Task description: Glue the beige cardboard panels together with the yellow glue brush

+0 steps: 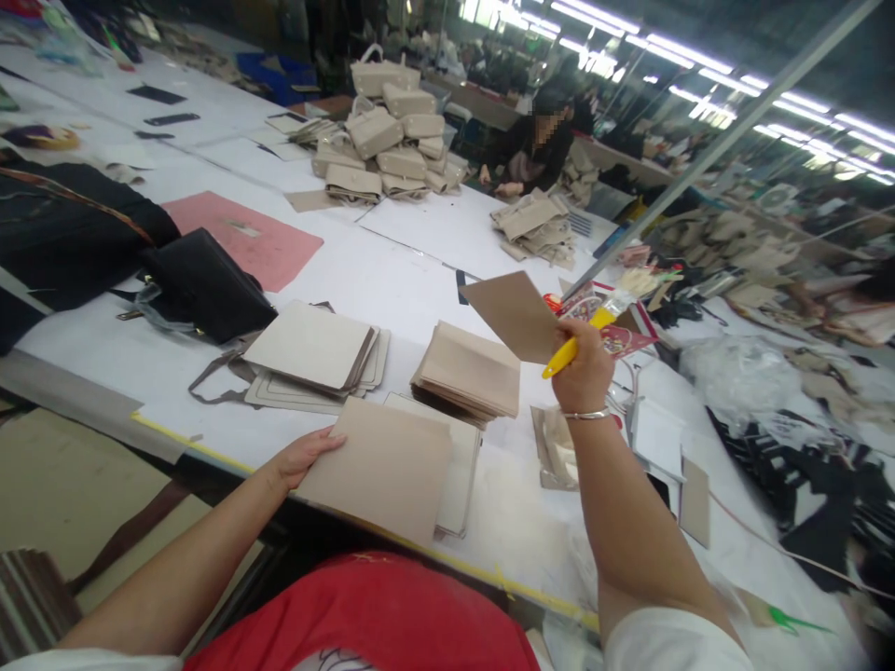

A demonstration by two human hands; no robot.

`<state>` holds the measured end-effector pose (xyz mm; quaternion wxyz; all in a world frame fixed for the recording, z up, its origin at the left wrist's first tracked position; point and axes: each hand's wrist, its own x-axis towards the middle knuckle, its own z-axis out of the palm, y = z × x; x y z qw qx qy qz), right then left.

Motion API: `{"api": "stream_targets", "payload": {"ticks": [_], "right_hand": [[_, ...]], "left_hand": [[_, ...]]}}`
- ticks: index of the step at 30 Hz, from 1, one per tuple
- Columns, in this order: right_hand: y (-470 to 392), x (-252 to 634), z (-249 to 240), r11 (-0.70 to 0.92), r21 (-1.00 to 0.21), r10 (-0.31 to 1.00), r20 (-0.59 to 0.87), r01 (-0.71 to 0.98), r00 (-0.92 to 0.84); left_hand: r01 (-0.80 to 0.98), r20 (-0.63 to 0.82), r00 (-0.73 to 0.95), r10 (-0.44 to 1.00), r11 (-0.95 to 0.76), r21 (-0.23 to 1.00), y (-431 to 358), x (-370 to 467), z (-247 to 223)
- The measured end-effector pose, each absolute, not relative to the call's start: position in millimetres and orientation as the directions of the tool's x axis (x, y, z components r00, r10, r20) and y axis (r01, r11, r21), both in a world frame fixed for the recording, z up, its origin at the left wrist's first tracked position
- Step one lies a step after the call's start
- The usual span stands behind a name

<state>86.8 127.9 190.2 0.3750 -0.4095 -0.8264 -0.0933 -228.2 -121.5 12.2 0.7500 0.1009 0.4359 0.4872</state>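
Note:
My left hand (316,454) grips the left edge of a large beige panel (388,466), thumb on top and the other fingers mostly hidden. This panel lies near the table's front edge, partly over a pale panel with a dark outline (461,480). Raised over the table, my right hand (585,365) is closed around a yellow-handled paintbrush (561,357), bristles pointing up and away. The same hand also holds a smaller beige panel (514,312) by its right side, tilted in the air. Just beyond the large panel sits a stack of beige pieces (468,368).
Pale panels (308,345) with a strap are stacked at left, beside a black bag (210,284) and a pink sheet (244,233). Beige bags (392,130) are piled at the back. Another person (535,144) works across the table. Clear plastic (741,377) lies at right.

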Motion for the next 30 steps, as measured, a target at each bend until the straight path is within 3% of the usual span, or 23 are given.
{"api": "stream_targets", "payload": {"ticks": [3,5,7,10,13,16,23,27,30], "right_hand": [[99.0,95.7,230.9,0.687,-0.276,0.616,0.712,0.672,-0.337],[72.0,94.9,237.1,0.705,-0.357,0.666,0.628,0.612,-0.402],[46.1,88.5,223.1,0.707,-0.443,0.708,0.453,0.552,-0.542],[15.7,72.3,175.0,0.677,-0.522,0.664,0.131,0.519,-0.736],[-4.3,54.8,121.8,0.65,-0.491,0.669,0.009,0.58,-0.743],[-14.0,41.2,89.4,0.664,-0.432,0.684,0.021,0.61,-0.729],[51.4,40.8,90.4,0.695,-0.182,0.717,0.241,0.695,-0.654],[96.3,55.1,84.1,0.587,-0.06,0.808,0.094,0.807,-0.581],[100.5,62.8,73.9,0.596,0.009,0.8,0.081,0.803,-0.595]], "left_hand": [[-0.657,-0.569,0.172,0.804,0.524,0.542,-117.7,-211.9,17.9],[-0.677,-0.565,0.212,0.797,0.537,0.503,-116.9,-201.0,20.5],[-0.698,-0.563,0.271,0.781,0.562,0.443,-117.1,-191.1,21.5],[-0.698,-0.59,0.355,0.725,0.625,0.348,-119.2,-178.9,21.9],[-0.685,-0.6,0.363,0.713,0.641,0.347,-123.5,-169.8,24.2],[-0.659,-0.553,0.32,0.769,0.6,0.452,-130.0,-165.1,27.9],[-0.648,-0.531,0.241,0.812,0.542,0.535,-144.8,-175.3,19.5],[-0.652,-0.552,0.187,0.812,0.523,0.549,-148.7,-183.4,9.9],[-0.655,-0.567,0.179,0.804,0.527,0.541,-147.3,-187.2,6.2]]}}
